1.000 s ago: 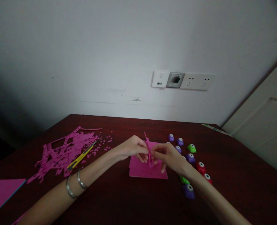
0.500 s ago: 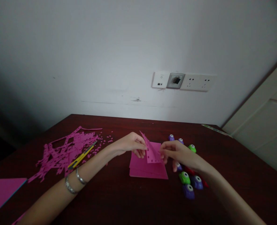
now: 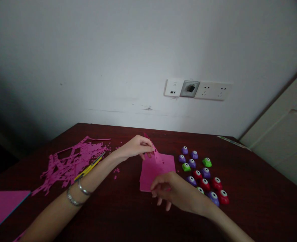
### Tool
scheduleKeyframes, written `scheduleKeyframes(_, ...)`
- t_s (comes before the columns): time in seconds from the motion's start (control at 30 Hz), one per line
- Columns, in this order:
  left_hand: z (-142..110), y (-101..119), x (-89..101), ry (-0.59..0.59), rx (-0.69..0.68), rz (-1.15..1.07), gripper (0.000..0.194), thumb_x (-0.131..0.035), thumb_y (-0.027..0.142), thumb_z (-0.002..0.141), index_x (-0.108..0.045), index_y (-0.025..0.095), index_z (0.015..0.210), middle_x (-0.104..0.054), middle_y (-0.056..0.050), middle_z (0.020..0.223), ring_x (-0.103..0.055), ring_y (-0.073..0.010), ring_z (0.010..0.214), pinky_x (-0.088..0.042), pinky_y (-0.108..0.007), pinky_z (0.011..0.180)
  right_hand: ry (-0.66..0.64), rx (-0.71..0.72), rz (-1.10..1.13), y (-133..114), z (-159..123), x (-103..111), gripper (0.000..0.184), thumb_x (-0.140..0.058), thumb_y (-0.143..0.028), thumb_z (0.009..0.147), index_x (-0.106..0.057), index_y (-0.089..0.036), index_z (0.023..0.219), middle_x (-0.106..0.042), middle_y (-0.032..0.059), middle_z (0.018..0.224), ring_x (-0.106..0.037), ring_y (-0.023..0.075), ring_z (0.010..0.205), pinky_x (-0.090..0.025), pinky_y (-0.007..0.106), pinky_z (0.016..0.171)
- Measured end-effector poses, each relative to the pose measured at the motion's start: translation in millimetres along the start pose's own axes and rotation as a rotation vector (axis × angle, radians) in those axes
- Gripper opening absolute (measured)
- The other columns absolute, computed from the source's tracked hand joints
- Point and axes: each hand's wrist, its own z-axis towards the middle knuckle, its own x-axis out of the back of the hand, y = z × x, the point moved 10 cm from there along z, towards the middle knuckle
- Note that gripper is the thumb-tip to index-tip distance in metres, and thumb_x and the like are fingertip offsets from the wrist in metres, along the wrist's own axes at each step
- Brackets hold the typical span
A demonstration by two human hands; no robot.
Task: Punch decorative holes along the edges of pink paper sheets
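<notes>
My left hand (image 3: 141,147) is closed in a pinch on a pink paper sheet (image 3: 158,156) with small punched holes, holding it up at a tilt. Beneath it lies a stack of square pink paper (image 3: 158,169), its edges slightly uneven. My right hand (image 3: 173,191) hovers over the front right corner of that stack, fingers loosely curled and apart, with nothing visible in them. To its right stand several small craft punches (image 3: 205,184) in purple, red and green with round white tops; my right hand and forearm partly cover one green punch (image 3: 200,190).
Cut pink paper scraps (image 3: 74,163) and tiny punched bits (image 3: 116,170) spread across the left of the dark table (image 3: 128,215). A yellow utility knife (image 3: 90,167) lies by them. A larger pink sheet (image 3: 4,208) sits front left. Behind is a wall with sockets (image 3: 213,90).
My right hand has let go of the punched sheet and moved left and toward me, uncovering more punches. My left hand has moved slightly up and left with the sheet.
</notes>
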Motion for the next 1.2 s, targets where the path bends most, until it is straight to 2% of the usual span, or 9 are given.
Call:
scheduleKeyframes(0.13,0.6,0.0,-0.7,0.009,-0.017,0.027,0.021,-0.061,0.032,0.07,-0.065,0.013,0.078,-0.064,-0.006,0.069,-0.059,-0.0142,0.066,-0.046,-0.024,0.052,0.032,-0.028,-0.146,8.8,1.3,5.6,0.026,-0.054,-0.036,0.08,-0.063,-0.011,0.078,-0.062,0.003,0.064,-0.056,0.0075,0.048,-0.042,0.014,0.037)
scheduleKeyframes(0.3,-1.2,7.1,-3.1,0.026,-0.08,0.131,0.02,-0.057,0.031,0.073,-0.064,0.013,0.078,-0.063,-0.005,0.069,-0.057,-0.0117,0.061,-0.044,-0.023,0.052,0.159,-0.06,-0.272,2.8,-5.7,38.0,0.038,-0.062,-0.051,0.07,-0.059,-0.014,0.069,-0.056,-0.0011,0.05,-0.055,0.01,0.041,-0.039,0.017,0.035)
scheduleKeyframes(0.4,-9.1,23.3,-10.5,0.079,-0.189,0.322,0.016,-0.052,0.025,0.075,-0.063,0.014,0.074,-0.062,-0.003,0.069,-0.054,-0.0098,0.06,-0.042,-0.022,0.056,0.422,0.036,-0.253,-19.2,-18.1,78.1,0.041,-0.049,-0.053,0.08,-0.054,-0.016,0.062,-0.056,0.0002,0.048,-0.055,0.0105,0.043,-0.042,0.02,0.039)
scheduleKeyframes(0.5,-22.1,39.3,-24.5,0.217,-0.29,0.629,0.013,-0.05,0.021,0.075,-0.062,0.016,0.072,-0.061,-0.003,0.07,-0.054,-0.0119,0.064,-0.041,-0.024,0.059,0.618,0.17,-0.109,-33.6,-28.0,103.5,0.036,-0.047,-0.051,0.082,-0.058,-0.017,0.077,-0.064,0.005,0.068,-0.062,0.0147,0.061,-0.049,0.023,0.048)
scheduleKeyframes(0.63,-39.1,52.7,-57.8,0.374,-0.408,1.022,0.016,-0.047,0.018,0.077,-0.061,0.015,0.084,-0.059,-0.007,0.088,-0.055,-0.0192,0.081,-0.045,-0.028,0.062,0.594,0.262,0.056,-35.0,-19.4,96.8,0.033,-0.054,-0.046,0.079,-0.059,-0.019,0.097,-0.064,0.0084,0.098,-0.061,0.0192,0.09,-0.054,0.029,0.069)
scheduleKeyframes(0.73,-45.0,55.5,-80.5,0.388,-0.477,1.193,0.017,-0.046,0.015,0.078,-0.058,0.012,0.09,-0.054,-0.011,0.097,-0.051,-0.0227,0.091,-0.047,-0.031,0.064,0.535,0.292,0.17,-33.5,-12.1,85.7,0.034,-0.056,-0.045,0.078,-0.059,-0.02,0.1,-0.064,0.0065,0.099,-0.059,0.0182,0.091,-0.052,0.032,0.078)
scheduleKeyframes(0.83,-46.2,56.3,-89.0,0.382,-0.517,1.257,0.017,-0.047,0.014,0.078,-0.056,0.011,0.092,-0.051,-0.01,0.094,-0.049,-0.0222,0.09,-0.047,-0.035,0.07,0.516,0.3,0.231,-30.3,-9.5,82.8,0.032,-0.059,-0.045,0.075,-0.06,-0.019,0.095,-0.064,0.0046,0.091,-0.059,0.0167,0.084,-0.051,0.03,0.075)
scheduleKeyframes(1.03,-44.7,60.8,-79.5,0.38,-0.569,1.174,0.013,-0.047,0.021,0.083,-0.056,0.013,0.077,-0.05,-0.007,0.089,-0.048,-0.0187,0.087,-0.045,-0.035,0.077,0.607,0.223,0.214,-9.3,-9.4,103.2,0.038,-0.055,-0.055,0.074,-0.053,-0.018,0.068,-0.051,-0.0023,0.063,-0.049,0.0109,0.058,-0.047,0.024,0.054)
scheduleKeyframes(1.2,-54.3,82.7,-34.3,0.579,-0.606,1.018,0.012,-0.048,0.021,0.082,-0.059,0.014,0.082,-0.053,-0.007,0.092,-0.047,-0.0183,0.089,-0.042,-0.037,0.08,0.497,0.185,0.077,-14.0,-10.7,106.6,0.04,-0.053,-0.056,0.075,-0.053,-0.017,0.065,-0.048,-0.0024,0.058,-0.042,0.0091,0.051,-0.037,0.022,0.047)
